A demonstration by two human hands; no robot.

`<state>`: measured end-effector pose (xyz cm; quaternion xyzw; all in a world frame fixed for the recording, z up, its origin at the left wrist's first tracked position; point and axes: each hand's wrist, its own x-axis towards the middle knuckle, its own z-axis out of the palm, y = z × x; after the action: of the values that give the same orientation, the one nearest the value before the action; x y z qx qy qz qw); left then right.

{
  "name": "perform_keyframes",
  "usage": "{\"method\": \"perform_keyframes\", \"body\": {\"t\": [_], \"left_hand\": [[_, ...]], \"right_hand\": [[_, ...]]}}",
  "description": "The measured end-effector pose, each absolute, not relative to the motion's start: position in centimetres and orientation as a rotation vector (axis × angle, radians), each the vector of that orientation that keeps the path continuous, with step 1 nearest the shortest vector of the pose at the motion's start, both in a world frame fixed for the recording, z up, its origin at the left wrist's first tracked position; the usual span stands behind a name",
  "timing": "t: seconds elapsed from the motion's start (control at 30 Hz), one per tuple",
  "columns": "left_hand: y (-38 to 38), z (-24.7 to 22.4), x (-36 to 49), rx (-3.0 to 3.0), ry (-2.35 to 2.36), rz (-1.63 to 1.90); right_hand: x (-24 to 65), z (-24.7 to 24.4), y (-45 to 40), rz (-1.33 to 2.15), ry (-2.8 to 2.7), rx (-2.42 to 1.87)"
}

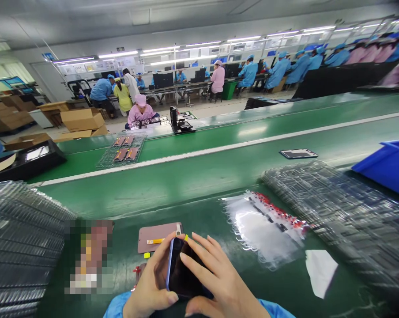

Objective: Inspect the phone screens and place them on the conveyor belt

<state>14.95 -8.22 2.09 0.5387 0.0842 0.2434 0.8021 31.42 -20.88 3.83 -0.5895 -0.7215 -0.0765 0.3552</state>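
Note:
My left hand (149,282) and my right hand (219,278) both grip a smartphone (182,269) with a dark screen and a blue edge, holding it tilted above the green workbench (239,282). Just beyond my left hand lies a pink phone panel (158,236) with a yellow strip on it. Left of that, a pixelated object (90,256) cannot be made out. Beyond my right hand lies a clear film sheet (262,225) with red tabs along one edge, and a white paper piece (321,271) lies to its right.
Stacked clear plastic trays (20,247) stand at left, with more (338,212) at right beside a blue bin (385,168). Beyond runs a green conveyor belt (199,170) carrying a dark tablet-like device (298,153) and a wire tray (122,150). A co-worker (140,112) in pink sits beyond it.

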Motion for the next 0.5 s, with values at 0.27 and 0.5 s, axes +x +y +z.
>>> {"method": "perform_keyframes", "body": {"t": [0.27, 0.5], "left_hand": [[-7.4, 4.1, 16.9, 0.786, 0.478, 0.496], [-4.3, 6.0, 16.6, 0.746, 0.634, 0.503]], "right_hand": [[31.2, 3.2, -20.7, 0.273, -1.382, -1.521], [32.9, 3.3, -20.6, 1.403, -0.909, -1.155]]}}
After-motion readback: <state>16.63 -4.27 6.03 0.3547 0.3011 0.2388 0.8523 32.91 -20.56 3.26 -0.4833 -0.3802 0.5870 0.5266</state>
